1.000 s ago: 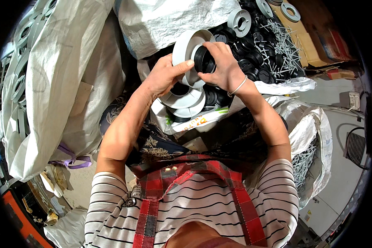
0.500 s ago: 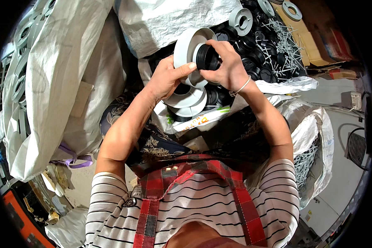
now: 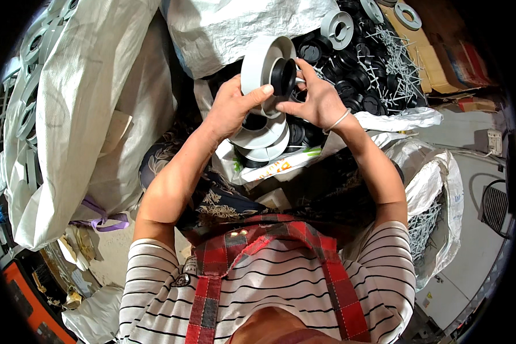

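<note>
My left hand [image 3: 233, 107] grips a light grey plastic flanged ring [image 3: 254, 64] by its side, thumb over the near edge. A round black plastic collar [image 3: 284, 77] sits in the ring's middle, facing right. Beside it, my right hand [image 3: 322, 102] is open, with thumb and forefinger spread apart. Whether its other fingertips touch the collar is hard to tell. Just below the held ring, more light grey flanged rings [image 3: 264, 152] are stacked, one with a dark centre.
Black round caps [image 3: 355, 80] and grey plastic pins [image 3: 391, 74] lie heaped at the upper right. White woven sacks [image 3: 77, 114] stand at the left and at the back. An opened white bag [image 3: 450, 200] at the right holds more grey pins.
My right hand has let go of the black collar and its fingers have spread. The collar now sits in the grey ring, which my left hand still holds.
</note>
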{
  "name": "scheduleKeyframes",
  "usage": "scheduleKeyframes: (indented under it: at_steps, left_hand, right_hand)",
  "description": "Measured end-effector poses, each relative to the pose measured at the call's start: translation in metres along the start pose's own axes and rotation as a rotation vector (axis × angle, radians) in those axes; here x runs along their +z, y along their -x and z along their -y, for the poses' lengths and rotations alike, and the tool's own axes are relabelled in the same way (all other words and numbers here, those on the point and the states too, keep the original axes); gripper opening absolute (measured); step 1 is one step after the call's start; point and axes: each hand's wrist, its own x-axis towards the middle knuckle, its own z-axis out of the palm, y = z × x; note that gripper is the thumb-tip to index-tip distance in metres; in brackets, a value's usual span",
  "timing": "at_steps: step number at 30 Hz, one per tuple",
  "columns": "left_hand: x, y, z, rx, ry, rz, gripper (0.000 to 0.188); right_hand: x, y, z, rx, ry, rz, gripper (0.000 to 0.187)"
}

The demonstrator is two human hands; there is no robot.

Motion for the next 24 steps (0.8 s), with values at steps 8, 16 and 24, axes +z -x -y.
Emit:
scheduleKeyframes:
  at_steps: [8,16,24]
  left_hand:
    - [-0.013,0.018,-0.008,0.182,-0.926,0.1,0.074]
    - [-0.022,0.003,0.007,-0.112,-0.902,0.099,0.072]
    - [-0.008,-0.033,-0.013,-0.206,0.449,-0.262,0.032]
  right_hand:
    - [-0.018,-0.004,-0.067,0.392,0.376,0.233,0.065]
    - [0.014,0.017,-0.102,0.334,0.63,0.34,0.031]
    - [-0.042,-0.036,0.018,-0.053,-0.111,0.286,0.05]
